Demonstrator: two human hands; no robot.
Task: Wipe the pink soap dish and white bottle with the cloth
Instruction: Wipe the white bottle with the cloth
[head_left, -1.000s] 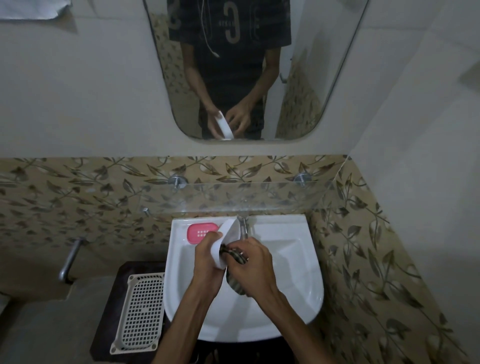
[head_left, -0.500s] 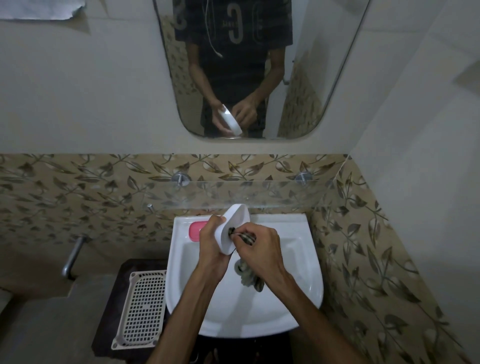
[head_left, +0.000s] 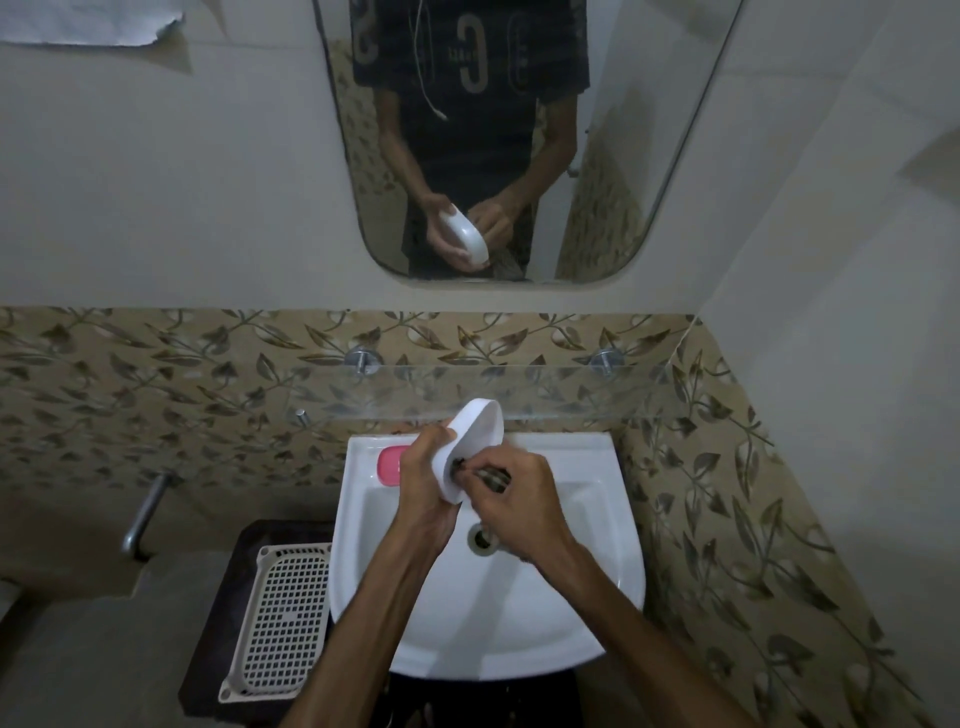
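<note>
Head view: your left hand (head_left: 423, 488) grips a white oval object (head_left: 470, 447), tilted on edge above the back of the white sink (head_left: 498, 623), its fingers curled round the lower left side. Whether this white piece is the bottle or a part of the dish you cannot tell from here; its rim faces right and the top end reaches up in front of the glass shelf (head_left: 545, 387). Your right hand (head_left: 519, 506) pinches a dark, patterned cloth (head_left: 491, 474) and presses it against the lower inside edge of the white object. Only a small bunch of the cloth shows between your fingers. The pink soap dish (head_left: 389, 466) sits on the sink's back left ledge, just left of your left hand and partly hidden by it. The drain (head_left: 483, 538) is visible below your two hands. In the mirror (head_left: 519, 156) you can see both hands reflected with the white object between them. A white perforated tray (head_left: 283, 618) rests on a dark stand left of the sink.
</note>
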